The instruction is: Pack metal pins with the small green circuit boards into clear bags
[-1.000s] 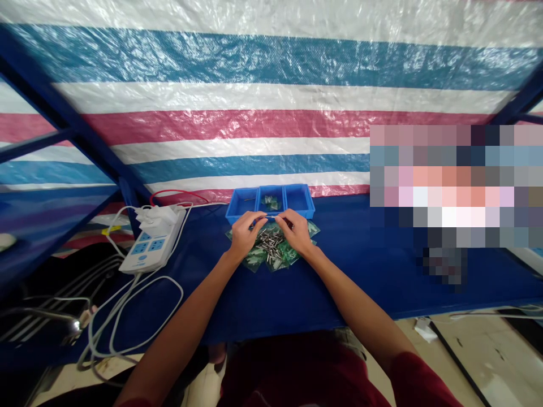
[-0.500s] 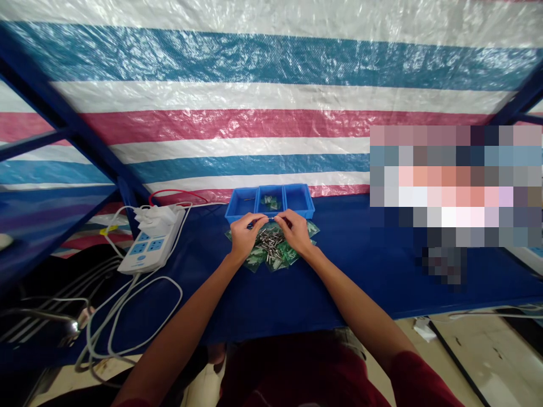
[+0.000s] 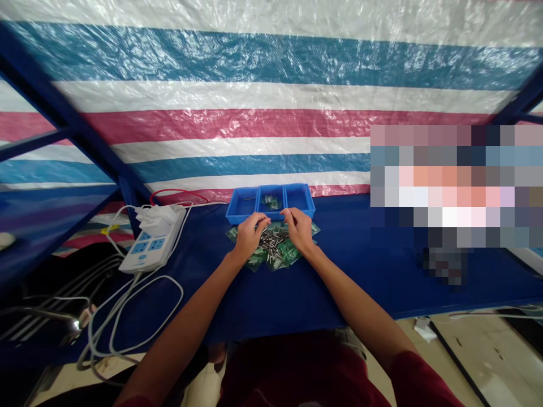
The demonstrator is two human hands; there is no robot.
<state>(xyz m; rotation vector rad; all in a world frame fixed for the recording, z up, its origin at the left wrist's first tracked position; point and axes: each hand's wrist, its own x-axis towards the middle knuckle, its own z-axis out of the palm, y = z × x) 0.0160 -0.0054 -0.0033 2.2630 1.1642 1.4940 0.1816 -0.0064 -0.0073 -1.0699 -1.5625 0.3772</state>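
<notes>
My left hand (image 3: 250, 233) and my right hand (image 3: 299, 229) hover over a pile of slim silvery metal pieces (image 3: 274, 244), each with thumb and fingertips pinched together. A small gap separates the fingertips; whatever sits in either pinch is too small to make out. Around and under the metal pieces lie small green-tinted clear plastic bags (image 3: 278, 263). Just beyond the hands stands a blue three-compartment tray (image 3: 313, 212). Its middle compartment holds some greenish bags (image 3: 271, 202), the left one a thin metal piece (image 3: 249, 198).
A white power strip (image 3: 146, 249) with plugged-in adapters and looped cables (image 3: 182, 294) occupies the left of the blue table (image 3: 356, 271). Behind it hangs a striped plastic sheet (image 3: 254, 124). A blue metal frame (image 3: 85, 135) rises at left. The right side is pixelated.
Earlier, both hands' fingertips met at a small, thin metal piece. Now they have drawn slightly apart, the left hand shifting a little right and the right hand's fingertips moving right.
</notes>
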